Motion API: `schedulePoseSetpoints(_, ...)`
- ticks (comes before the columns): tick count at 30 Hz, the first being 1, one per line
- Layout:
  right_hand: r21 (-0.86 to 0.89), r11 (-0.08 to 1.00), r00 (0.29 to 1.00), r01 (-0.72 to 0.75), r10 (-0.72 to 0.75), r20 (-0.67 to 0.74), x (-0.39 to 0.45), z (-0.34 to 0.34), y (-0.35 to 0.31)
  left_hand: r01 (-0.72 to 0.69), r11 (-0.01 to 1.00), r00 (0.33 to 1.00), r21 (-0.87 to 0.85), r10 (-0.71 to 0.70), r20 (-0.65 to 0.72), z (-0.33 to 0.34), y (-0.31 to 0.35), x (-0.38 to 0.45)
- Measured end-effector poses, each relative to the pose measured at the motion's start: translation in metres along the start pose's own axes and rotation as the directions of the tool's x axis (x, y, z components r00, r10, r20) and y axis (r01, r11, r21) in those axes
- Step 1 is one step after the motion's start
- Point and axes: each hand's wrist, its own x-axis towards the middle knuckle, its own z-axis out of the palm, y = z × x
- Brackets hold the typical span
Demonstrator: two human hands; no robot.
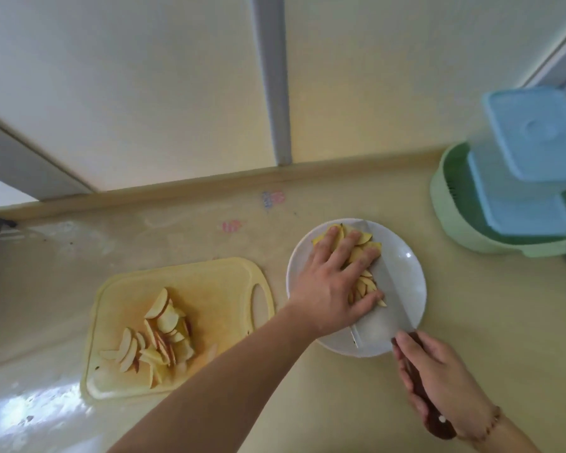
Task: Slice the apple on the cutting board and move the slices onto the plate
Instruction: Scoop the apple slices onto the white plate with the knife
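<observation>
A white plate (pixel 409 263) sits right of a yellow cutting board (pixel 209 289). A broad cleaver blade (pixel 391 289) lies across the plate with apple slices (pixel 365 238) along its left side. My left hand (pixel 334 279) lies flat on those slices, fingers straight, pressing them against the blade. My right hand (pixel 438 380) grips the cleaver's dark wooden handle (pixel 435 420) at the plate's near edge. A pile of thin red-skinned apple slices (pixel 157 338) stays on the board.
A green basin (pixel 455 223) holding two blue lidded boxes (pixel 533 135) stands at the back right. A wall with a grey strip rises behind the beige counter (pixel 504 322). A dark rack edge shows at far left.
</observation>
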Motion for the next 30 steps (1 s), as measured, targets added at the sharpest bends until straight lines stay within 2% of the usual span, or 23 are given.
schedulePoseSetpoints(9, -0.001, 1.0, 0.994, 0.015, -0.015, -0.107, 0.007, -0.024, 0.01, -0.11, 0.994, 0.994, -0.001, 0.11, 0.001, 0.035, 0.01, 0.028)
schedulePoseSetpoints(14, -0.052, 0.998, 0.986, 0.025, -0.033, -0.161, -0.001, -0.032, 0.012, -0.114, 0.993, 0.992, -0.012, 0.113, -0.064, 0.045, 0.013, 0.026)
schedulePoseSetpoints(23, -0.174, 0.984, 0.963, 0.025, -0.071, -0.262, -0.015, -0.049, 0.01, -0.087, 0.995, 0.995, -0.042, 0.085, -0.043, 0.044, 0.018, 0.021)
schedulePoseSetpoints(27, -0.219, 0.974, 0.96, 0.053, -0.11, -0.257, -0.015, -0.049, 0.003, -0.199, 0.98, 0.976, 0.002, 0.199, -0.084, 0.044, 0.029, 0.024)
schedulePoseSetpoints(30, -0.233, 0.971, 0.958, 0.049, -0.112, -0.266, -0.013, -0.048, 0.004, -0.224, 0.973, 0.968, 0.046, 0.228, -0.106, 0.049, 0.03, 0.026)
